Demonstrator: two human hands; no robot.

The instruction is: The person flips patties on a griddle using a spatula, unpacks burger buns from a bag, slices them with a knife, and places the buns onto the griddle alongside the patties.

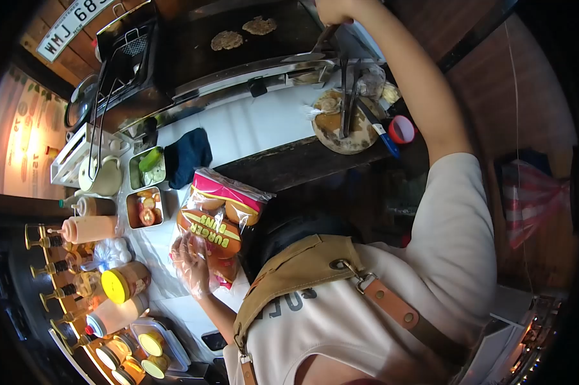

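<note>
Burger buns under the left hand, spatula in the right

Bag of burger buns (222, 224) lay on the white counter (238, 138), print facing up, clear plastic wrapped around the buns. Left hand (193, 260), in a clear plastic glove, touched the bag's near-left side; could not tell whether the fingers gripped it. Right hand (336, 9), partly cut off by the top edge, was closed around the handle of a spatula (326, 38), which slanted down at the griddle's right end. Two patties (227, 40) sat side by side, slightly apart, on the griddle (190, 25).

Beside the bag: dark cloth (188, 157), tin of sliced tomato (162, 212), tin of cucumber (131, 176). Farther right, tongs (347, 106) rested on a round board (331, 138); near them, a blue-handled knife (384, 138) and a red cup (402, 129).
</note>
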